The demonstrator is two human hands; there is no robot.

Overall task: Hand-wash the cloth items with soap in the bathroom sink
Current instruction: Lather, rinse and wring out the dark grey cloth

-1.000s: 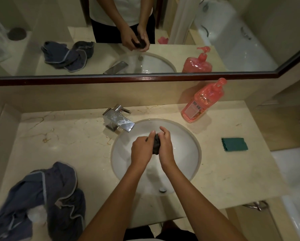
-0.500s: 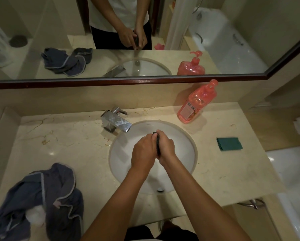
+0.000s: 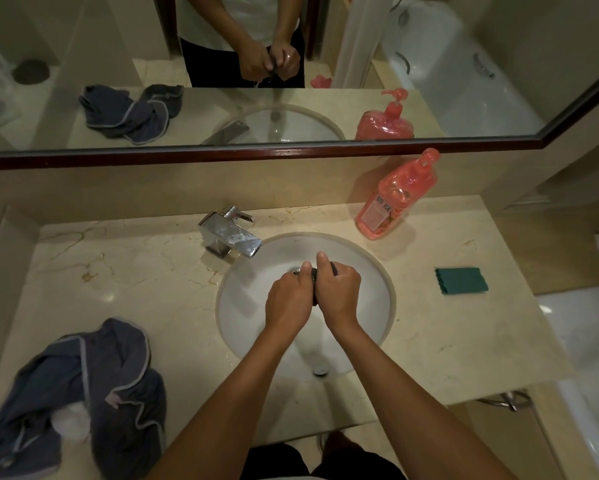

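Observation:
Over the white round sink [image 3: 242, 306], my left hand [image 3: 289, 301] and my right hand [image 3: 338, 292] are pressed close together. Both grip a small dark cloth [image 3: 314, 277] bunched between them; only a sliver of it shows between the fingers. The hands hang above the bowl, just right of the chrome faucet [image 3: 230, 237]. No water stream is visible. A pink soap bottle [image 3: 395, 199] with a pump leans against the wall at the back right of the counter.
A heap of dark blue-grey cloth [image 3: 93, 396] with something white in it lies at the counter's front left. A folded green cloth [image 3: 461, 280] lies right of the sink. The mirror [image 3: 291, 98] runs above. A bathtub [image 3: 589, 341] is at right.
My hands have kept the dark cloth between them and shifted grip, now squeezing it closer, with less of the cloth showing. The camera view has tilted slightly.

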